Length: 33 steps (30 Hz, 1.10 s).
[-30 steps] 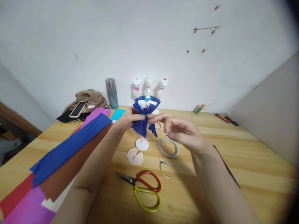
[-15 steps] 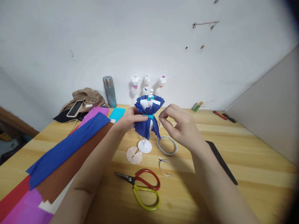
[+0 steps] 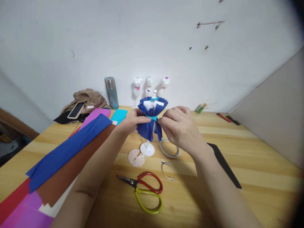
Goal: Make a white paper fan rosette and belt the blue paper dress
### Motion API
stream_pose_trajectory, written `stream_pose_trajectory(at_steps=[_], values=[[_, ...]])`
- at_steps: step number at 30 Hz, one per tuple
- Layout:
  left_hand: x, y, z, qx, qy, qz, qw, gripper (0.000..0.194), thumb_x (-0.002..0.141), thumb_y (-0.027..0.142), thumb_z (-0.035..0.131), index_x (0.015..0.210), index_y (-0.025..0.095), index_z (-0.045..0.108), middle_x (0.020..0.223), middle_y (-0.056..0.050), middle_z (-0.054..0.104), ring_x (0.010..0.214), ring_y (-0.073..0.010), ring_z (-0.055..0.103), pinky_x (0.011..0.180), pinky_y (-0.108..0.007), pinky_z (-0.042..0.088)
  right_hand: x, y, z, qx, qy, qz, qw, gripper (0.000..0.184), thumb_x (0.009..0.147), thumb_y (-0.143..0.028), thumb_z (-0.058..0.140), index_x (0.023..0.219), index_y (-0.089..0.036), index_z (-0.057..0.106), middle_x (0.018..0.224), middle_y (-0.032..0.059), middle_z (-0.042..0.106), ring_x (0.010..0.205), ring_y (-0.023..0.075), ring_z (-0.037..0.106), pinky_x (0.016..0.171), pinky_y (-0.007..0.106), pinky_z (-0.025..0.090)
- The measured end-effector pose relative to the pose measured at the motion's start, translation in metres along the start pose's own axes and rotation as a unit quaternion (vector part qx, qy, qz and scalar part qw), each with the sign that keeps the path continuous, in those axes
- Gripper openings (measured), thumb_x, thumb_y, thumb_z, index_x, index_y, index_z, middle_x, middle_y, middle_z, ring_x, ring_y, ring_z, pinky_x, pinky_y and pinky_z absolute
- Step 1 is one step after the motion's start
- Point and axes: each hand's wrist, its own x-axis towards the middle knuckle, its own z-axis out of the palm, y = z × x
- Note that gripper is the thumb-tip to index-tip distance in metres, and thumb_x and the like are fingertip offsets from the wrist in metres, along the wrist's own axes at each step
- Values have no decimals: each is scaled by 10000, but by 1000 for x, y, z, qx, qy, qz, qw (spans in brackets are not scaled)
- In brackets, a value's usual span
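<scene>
Pinching blue paper dress (image 3: 150, 126) at its waist, centre frame.
Left hand (image 3: 129, 122) is steadying it; right hand (image 3: 180, 128) is gripping the teal band (image 3: 152, 118), cinching pleats.

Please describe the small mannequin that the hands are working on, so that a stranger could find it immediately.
On the wooden table, in front of the white wall, stand four small white mannequins. Three bare mannequins line up at the wall; the blue-dressed mannequin stands nearer, between the left hand and right hand. Only it wears blue crepe paper with a turquoise waistband.
</scene>
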Motion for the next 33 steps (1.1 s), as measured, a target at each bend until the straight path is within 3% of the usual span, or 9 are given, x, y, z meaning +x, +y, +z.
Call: stream_pose_trajectory(at_steps=[8, 14, 27, 33], values=[[-1, 1, 1, -6, -11, 5, 1000, 251, 592, 250, 823, 783, 138, 707, 744, -31, 683, 718, -168, 624, 771, -326, 494, 0, -1, 0, 40, -9, 32, 999, 208, 966, -147, 475, 794, -193, 584, 764, 50, 600, 749, 205, 544, 752, 361, 387], [2, -1, 1, -5, -15, 12, 1000, 288, 579, 231, 846, 826, 137, 732, 801, -39, 704, 747, -170, 635, 760, -320, 508, -1, -1, 1, 126, -13, 65, 990, 159, 930, -147, 494, 794, -209, 549, 794, 43, 612, 785, 213, 573, 746, 359, 393], [4, -2, 10, 7, 46, 25, 999, 305, 569, 274, 832, 822, 135, 732, 767, -26, 715, 677, -149, 633, 685, -292, 513, 2, -12, 4, 302, 8, 293, 907, 94, 780, -156, 540, 720, -228, 547, 681, 17, 627, 646, 183, 586, 638, 329, 459], [4, -2, 12, 27, 56, 29, 998, 300, 585, 270, 818, 841, 141, 730, 726, -13, 705, 674, -151, 635, 679, -286, 494, 2, -13, 4, 363, 3, 328, 872, 83, 763, -192, 578, 687, -225, 569, 634, 1, 597, 606, 168, 563, 617, 319, 453]])
